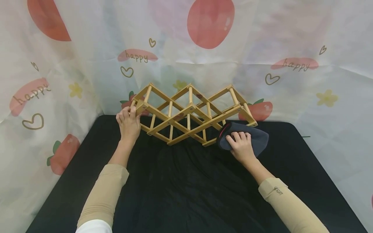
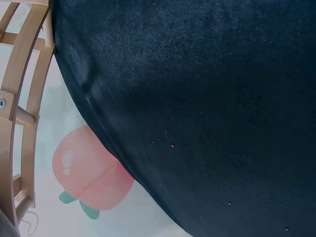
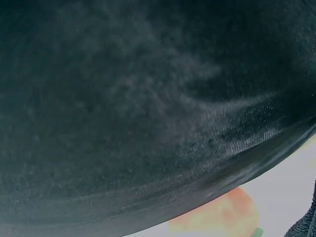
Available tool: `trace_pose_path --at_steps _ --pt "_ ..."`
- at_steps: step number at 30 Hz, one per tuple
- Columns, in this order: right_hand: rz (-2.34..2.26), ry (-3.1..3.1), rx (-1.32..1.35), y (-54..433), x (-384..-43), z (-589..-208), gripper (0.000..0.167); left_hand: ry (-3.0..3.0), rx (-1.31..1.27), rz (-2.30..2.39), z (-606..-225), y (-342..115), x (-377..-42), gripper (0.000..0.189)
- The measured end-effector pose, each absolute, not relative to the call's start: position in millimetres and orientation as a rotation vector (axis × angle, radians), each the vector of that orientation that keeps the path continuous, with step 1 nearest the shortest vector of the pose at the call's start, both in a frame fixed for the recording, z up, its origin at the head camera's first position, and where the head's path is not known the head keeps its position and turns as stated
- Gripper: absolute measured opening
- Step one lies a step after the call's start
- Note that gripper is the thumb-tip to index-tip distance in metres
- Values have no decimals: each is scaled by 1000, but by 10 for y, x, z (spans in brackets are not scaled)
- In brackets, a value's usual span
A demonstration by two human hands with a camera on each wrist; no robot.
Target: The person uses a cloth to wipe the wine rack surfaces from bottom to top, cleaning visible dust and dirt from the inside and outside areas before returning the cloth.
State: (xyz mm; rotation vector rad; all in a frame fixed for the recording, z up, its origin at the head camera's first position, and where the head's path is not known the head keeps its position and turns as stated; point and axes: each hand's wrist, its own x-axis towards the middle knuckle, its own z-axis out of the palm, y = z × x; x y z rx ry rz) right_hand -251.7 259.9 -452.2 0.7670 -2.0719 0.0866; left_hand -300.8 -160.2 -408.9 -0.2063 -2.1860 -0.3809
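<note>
A folding wooden lattice rack (image 1: pixel 180 117), made of crossed slats joined by round dowels, stands spread out near the back of the table. My left hand (image 1: pixel 129 124) grips its left end with the fingers over the corner. In the left wrist view, part of the rack (image 2: pixel 30 94) shows along the left edge, while the hand is out of frame. At the rack's lower right end my right hand (image 1: pixel 242 146) holds a dark blue cloth (image 1: pixel 260 137) with a red line near its edge. The cloth overlaps that end and hides part of the slats. A bit of dark knit-textured fabric (image 3: pixel 303 227) appears in the right wrist view.
A black cloth (image 1: pixel 180 194) with soft wrinkles covers the table. Behind and to the left hangs a pale curtain (image 1: pixel 247 42) printed with fruit, hearts and the word "happy"; the rack stands close before it. The table's back edge (image 1: pixel 276 122) runs just behind the rack.
</note>
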Motion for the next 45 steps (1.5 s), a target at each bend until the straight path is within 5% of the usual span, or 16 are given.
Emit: trace_pose_path --at_steps 15,27,37,45 --pt "-15 -2164 1019 2490 -2463 -4664 47 -2151 -232 -387 -4091 -1604 -3009 40" --pt "-2 -2065 727 2596 -2439 -4580 25 -2162 -226 -391 -4105 -1620 -3007 30" --pt "1 -2097 533 2857 -2457 -4451 58 -2149 -243 -408 -4103 -1618 -3014 34" --pt "36 -2030 430 2940 -2484 -4448 45 -2135 -258 -413 -4108 -1616 -3012 36"
